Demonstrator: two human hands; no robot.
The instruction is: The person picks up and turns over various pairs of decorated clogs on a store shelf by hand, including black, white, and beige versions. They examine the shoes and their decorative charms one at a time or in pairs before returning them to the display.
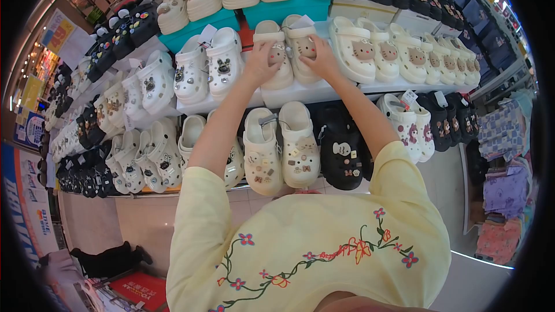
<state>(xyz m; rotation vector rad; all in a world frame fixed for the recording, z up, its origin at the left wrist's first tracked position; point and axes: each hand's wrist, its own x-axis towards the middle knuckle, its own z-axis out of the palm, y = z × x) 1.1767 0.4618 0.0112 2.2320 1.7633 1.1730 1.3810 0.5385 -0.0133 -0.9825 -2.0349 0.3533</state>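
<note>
On the middle shelf stands a pair of cream clogs with cat-face charms, a left clog and a right clog. My left hand curves round the outer side of the left clog, fingers on its upper. Around the outer side of the right clog bends my right hand, its fingertips near the cat face. A white tag sticks up at the right clog's heel. Just below, on the lower shelf, are cream clogs with small charms, which neither hand touches.
White clogs line the shelf to the right, and white clogs with dark charms stand to the left. Teal boxes are behind. Black clogs sit lower right. Folded fabric hangs far right. A dark-clothed person's leg shows lower left.
</note>
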